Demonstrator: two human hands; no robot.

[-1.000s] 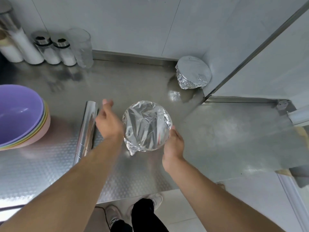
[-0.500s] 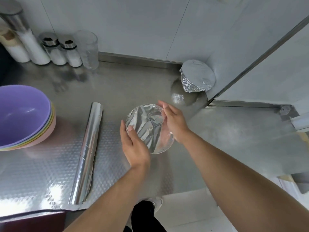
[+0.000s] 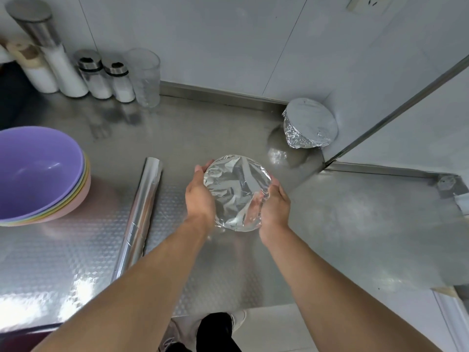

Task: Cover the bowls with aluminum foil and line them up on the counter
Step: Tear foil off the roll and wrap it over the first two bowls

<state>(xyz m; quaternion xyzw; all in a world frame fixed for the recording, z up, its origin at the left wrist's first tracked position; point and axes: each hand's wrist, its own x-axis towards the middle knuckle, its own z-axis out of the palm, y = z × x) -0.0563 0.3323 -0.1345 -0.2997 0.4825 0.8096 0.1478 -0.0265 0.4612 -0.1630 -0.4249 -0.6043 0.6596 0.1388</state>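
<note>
A foil-covered bowl [image 3: 237,191] is in the middle of the steel counter [image 3: 355,224], its crinkled foil top facing me. My left hand [image 3: 199,196] cups its left side and my right hand [image 3: 275,203] cups its right side, fingers curled round the rim. A second foil-covered bowl [image 3: 308,123] stands in the back corner by the wall. The foil roll [image 3: 140,217] lies on the counter left of my left hand. A stack of uncovered bowls, purple on top [image 3: 38,171], sits at the far left.
Several jars and shakers with white contents [image 3: 101,74] and a clear glass [image 3: 146,77] stand along the back wall at the left. A wall panel edge [image 3: 396,115] rises at the right. The counter's front edge runs below my forearms.
Both hands have shifted round the foil-covered bowl: the left went from the near rim to its left side, the right from the far rim to its right side. The bowl stayed in place.
</note>
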